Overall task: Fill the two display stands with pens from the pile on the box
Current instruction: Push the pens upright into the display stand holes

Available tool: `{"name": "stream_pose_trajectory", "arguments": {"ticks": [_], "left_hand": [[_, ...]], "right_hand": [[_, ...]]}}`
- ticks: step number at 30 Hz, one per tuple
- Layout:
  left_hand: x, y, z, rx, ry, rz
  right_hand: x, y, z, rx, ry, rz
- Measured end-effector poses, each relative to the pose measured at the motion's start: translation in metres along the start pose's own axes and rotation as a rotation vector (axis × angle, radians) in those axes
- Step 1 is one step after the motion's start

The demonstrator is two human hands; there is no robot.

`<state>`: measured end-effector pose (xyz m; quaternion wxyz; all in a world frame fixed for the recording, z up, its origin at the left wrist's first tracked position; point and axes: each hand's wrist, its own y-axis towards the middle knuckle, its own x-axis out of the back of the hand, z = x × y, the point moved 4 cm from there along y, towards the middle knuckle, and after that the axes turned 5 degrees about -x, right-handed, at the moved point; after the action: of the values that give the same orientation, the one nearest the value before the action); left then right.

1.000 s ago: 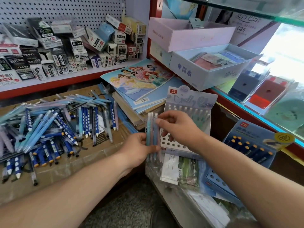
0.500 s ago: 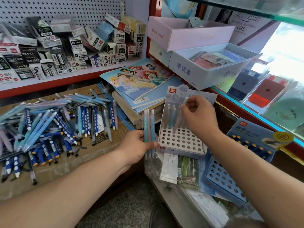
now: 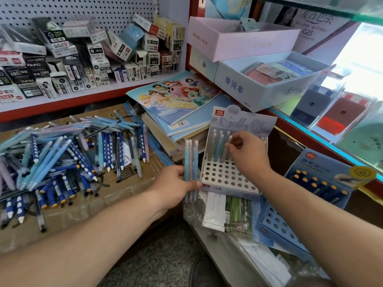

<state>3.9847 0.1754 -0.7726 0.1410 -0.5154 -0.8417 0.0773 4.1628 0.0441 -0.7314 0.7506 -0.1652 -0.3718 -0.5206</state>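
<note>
A pile of blue and pastel pens (image 3: pixel 68 158) lies on a cardboard box (image 3: pixel 83 212) at the left. My left hand (image 3: pixel 176 187) grips three pastel pens (image 3: pixel 190 162) upright, just left of the white display stand (image 3: pixel 226 179). Several pens stand in that stand's back rows. My right hand (image 3: pixel 246 154) pinches the top of one pen (image 3: pixel 229 141) standing in the back row. A blue display stand (image 3: pixel 290 224) sits lower right, with dark blue pens (image 3: pixel 317 183) in its rear holes.
A stack of notebooks (image 3: pixel 176 104) lies behind the white stand. Small stationery boxes (image 3: pixel 83 59) crowd the left shelf. Pale blue and pink cartons (image 3: pixel 259 79) stand at the back right. Plastic-wrapped packs (image 3: pixel 228 214) lie under the stands.
My right hand took one pen from the bundle in my left hand, carried it up to the white stand's back row and lowered it among the standing pens. My left hand barely moved.
</note>
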Motion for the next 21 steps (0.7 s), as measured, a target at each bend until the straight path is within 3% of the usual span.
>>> {"name": "stream_pose_trajectory", "arguments": {"ticks": [10,12,16,21], "left_hand": [[-0.002,-0.001,-0.003,-0.006,0.009,0.018],[-0.002,-0.001,-0.003,-0.004,0.003,0.022],[-0.006,-0.001,-0.003,-0.005,-0.024,0.061],[-0.011,-0.005,-0.005,-0.011,-0.018,0.075]], "right_hand": [[0.001,-0.004,0.003,-0.085,-0.04,-0.032],[0.002,-0.01,0.009,-0.133,0.086,0.075],[-0.014,-0.034,0.033,-0.146,0.44,0.511],[-0.018,-0.038,0.04,-0.077,0.362,0.485]]}}
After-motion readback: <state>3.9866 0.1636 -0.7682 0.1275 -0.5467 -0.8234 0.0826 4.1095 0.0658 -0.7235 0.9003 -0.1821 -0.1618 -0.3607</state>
